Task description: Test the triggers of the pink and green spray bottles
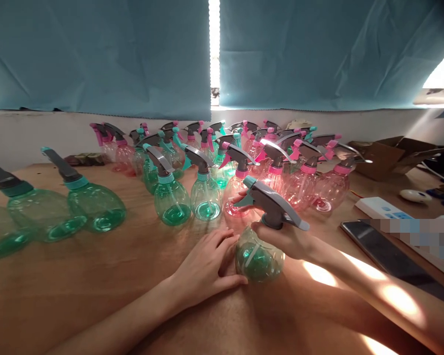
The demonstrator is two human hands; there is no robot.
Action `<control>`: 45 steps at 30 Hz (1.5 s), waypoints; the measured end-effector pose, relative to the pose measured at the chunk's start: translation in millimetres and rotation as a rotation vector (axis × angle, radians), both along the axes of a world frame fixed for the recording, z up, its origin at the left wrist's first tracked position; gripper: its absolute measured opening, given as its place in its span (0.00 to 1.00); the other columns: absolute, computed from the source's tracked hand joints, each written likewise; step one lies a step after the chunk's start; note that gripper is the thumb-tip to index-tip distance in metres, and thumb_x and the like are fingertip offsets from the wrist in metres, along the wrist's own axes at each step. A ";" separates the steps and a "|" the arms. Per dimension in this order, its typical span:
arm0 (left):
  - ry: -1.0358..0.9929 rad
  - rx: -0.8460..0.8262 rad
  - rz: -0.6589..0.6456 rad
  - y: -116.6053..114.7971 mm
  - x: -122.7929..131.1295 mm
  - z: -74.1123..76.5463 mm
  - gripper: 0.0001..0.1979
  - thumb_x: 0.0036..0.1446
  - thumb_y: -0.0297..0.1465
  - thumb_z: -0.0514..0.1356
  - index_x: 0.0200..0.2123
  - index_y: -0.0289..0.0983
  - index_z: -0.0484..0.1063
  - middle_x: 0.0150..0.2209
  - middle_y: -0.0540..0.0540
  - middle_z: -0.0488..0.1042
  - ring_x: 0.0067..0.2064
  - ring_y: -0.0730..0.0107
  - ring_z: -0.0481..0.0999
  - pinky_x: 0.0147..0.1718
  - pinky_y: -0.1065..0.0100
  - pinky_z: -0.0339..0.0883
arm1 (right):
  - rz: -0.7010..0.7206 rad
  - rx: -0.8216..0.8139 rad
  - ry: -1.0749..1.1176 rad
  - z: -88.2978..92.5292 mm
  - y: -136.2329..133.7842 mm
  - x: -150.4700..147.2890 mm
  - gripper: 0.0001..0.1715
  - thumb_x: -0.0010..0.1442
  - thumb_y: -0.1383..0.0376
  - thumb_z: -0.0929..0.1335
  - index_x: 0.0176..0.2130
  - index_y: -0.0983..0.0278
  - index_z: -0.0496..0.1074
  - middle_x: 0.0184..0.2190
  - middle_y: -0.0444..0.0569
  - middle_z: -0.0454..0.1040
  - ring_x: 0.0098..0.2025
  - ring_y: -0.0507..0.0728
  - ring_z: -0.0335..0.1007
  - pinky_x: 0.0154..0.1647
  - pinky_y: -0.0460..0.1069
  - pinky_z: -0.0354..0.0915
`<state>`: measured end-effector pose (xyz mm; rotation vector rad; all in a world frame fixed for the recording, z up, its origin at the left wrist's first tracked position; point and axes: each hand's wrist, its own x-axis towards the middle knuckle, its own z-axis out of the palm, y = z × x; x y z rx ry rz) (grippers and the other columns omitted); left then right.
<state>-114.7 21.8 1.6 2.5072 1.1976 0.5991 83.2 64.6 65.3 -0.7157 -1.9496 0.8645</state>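
A green spray bottle (pixel 259 259) with a grey and teal trigger head stands near the table's front, slightly tilted. My right hand (pixel 281 234) is wrapped round its neck, just under the spray head, with fingers reaching behind it. To the left of its base lies my left hand (pixel 210 264), fingers apart, thumb and fingertips beside the bottle's lower body. Just behind are a green spray bottle (pixel 172 202), a second green bottle (pixel 206 199) and a pink spray bottle (pixel 234 190).
Several more pink and green spray bottles crowd the back of the wooden table (pixel 107 281). Green bottles (pixel 96 204) stand at the left. At the right are a phone (pixel 388 256), a power strip (pixel 385 209), a white mouse (pixel 415 196) and an open cardboard box (pixel 388 158).
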 end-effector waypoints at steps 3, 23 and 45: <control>0.018 0.001 0.002 0.7 0.0 0.5 0.33 0.53 0.46 0.67 0.58 0.39 0.63 0.60 0.37 0.64 0.61 0.47 0.63 0.58 0.49 0.61 | 0.016 0.006 0.032 -1.9 1.7 -0.7 0.36 0.48 0.71 0.62 0.57 0.57 0.64 0.35 0.46 0.75 0.25 0.52 0.66 0.38 0.53 0.70; 0.116 0.042 -0.016 2.7 -2.0 -7.3 0.33 0.56 0.44 0.63 0.60 0.36 0.60 0.64 0.36 0.58 0.64 0.47 0.57 0.61 0.49 0.56 | 0.099 -0.092 0.012 7.9 1.2 2.9 0.20 0.46 0.72 0.61 0.40 0.61 0.67 0.17 0.33 0.52 0.17 0.46 0.43 0.16 0.43 0.46; 0.144 0.045 0.016 0.8 -1.9 -9.3 0.32 0.57 0.45 0.62 0.60 0.37 0.62 0.66 0.35 0.56 0.66 0.46 0.54 0.62 0.47 0.53 | 0.107 0.006 0.094 -5.7 5.6 5.2 0.29 0.47 0.73 0.62 0.49 0.58 0.68 0.42 0.48 0.75 0.38 0.56 0.74 0.35 0.50 0.71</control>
